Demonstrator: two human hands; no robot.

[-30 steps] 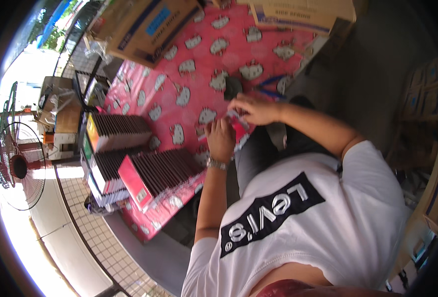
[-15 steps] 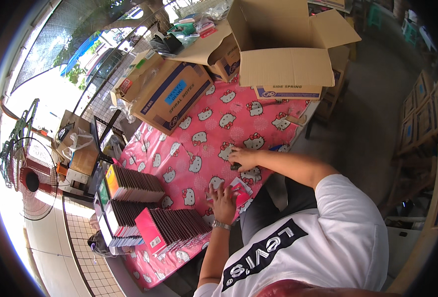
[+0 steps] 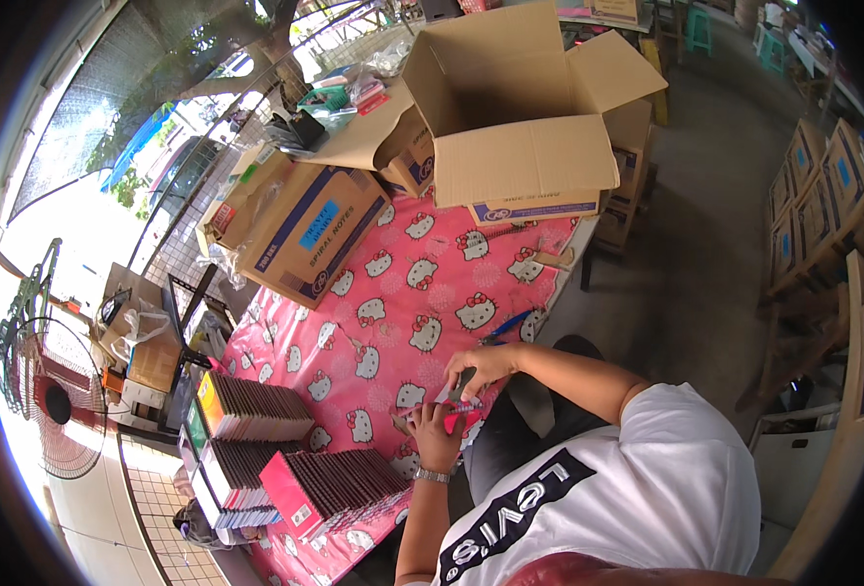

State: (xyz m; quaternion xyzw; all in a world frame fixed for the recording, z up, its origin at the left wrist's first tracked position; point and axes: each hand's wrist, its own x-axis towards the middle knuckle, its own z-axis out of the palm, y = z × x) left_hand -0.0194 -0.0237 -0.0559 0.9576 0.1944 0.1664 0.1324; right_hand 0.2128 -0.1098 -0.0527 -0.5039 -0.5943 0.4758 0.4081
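Note:
At the table's near edge, my left hand curls its fingers over a small pink notebook. My right hand is just beyond it, closed around a small dark object whose kind I cannot make out. Its fingertips are by the notebook's far edge. Both hands hide part of the notebook. To the left of my left hand stands a row of spiral notebooks with a pink cover, packed upright. Behind it are a row with a white cover and one with a yellow cover.
A blue-handled tool lies beyond my right hand on the pink patterned tablecloth. An open carton and a closed-in brown carton stand at the far side. A fan is at far left; stacked cartons stand right.
My right hand has come nearer, with the dark object, to the pink notebook. My left hand has gone from spread fingers to curled ones on the notebook. The whole view has shifted slightly.

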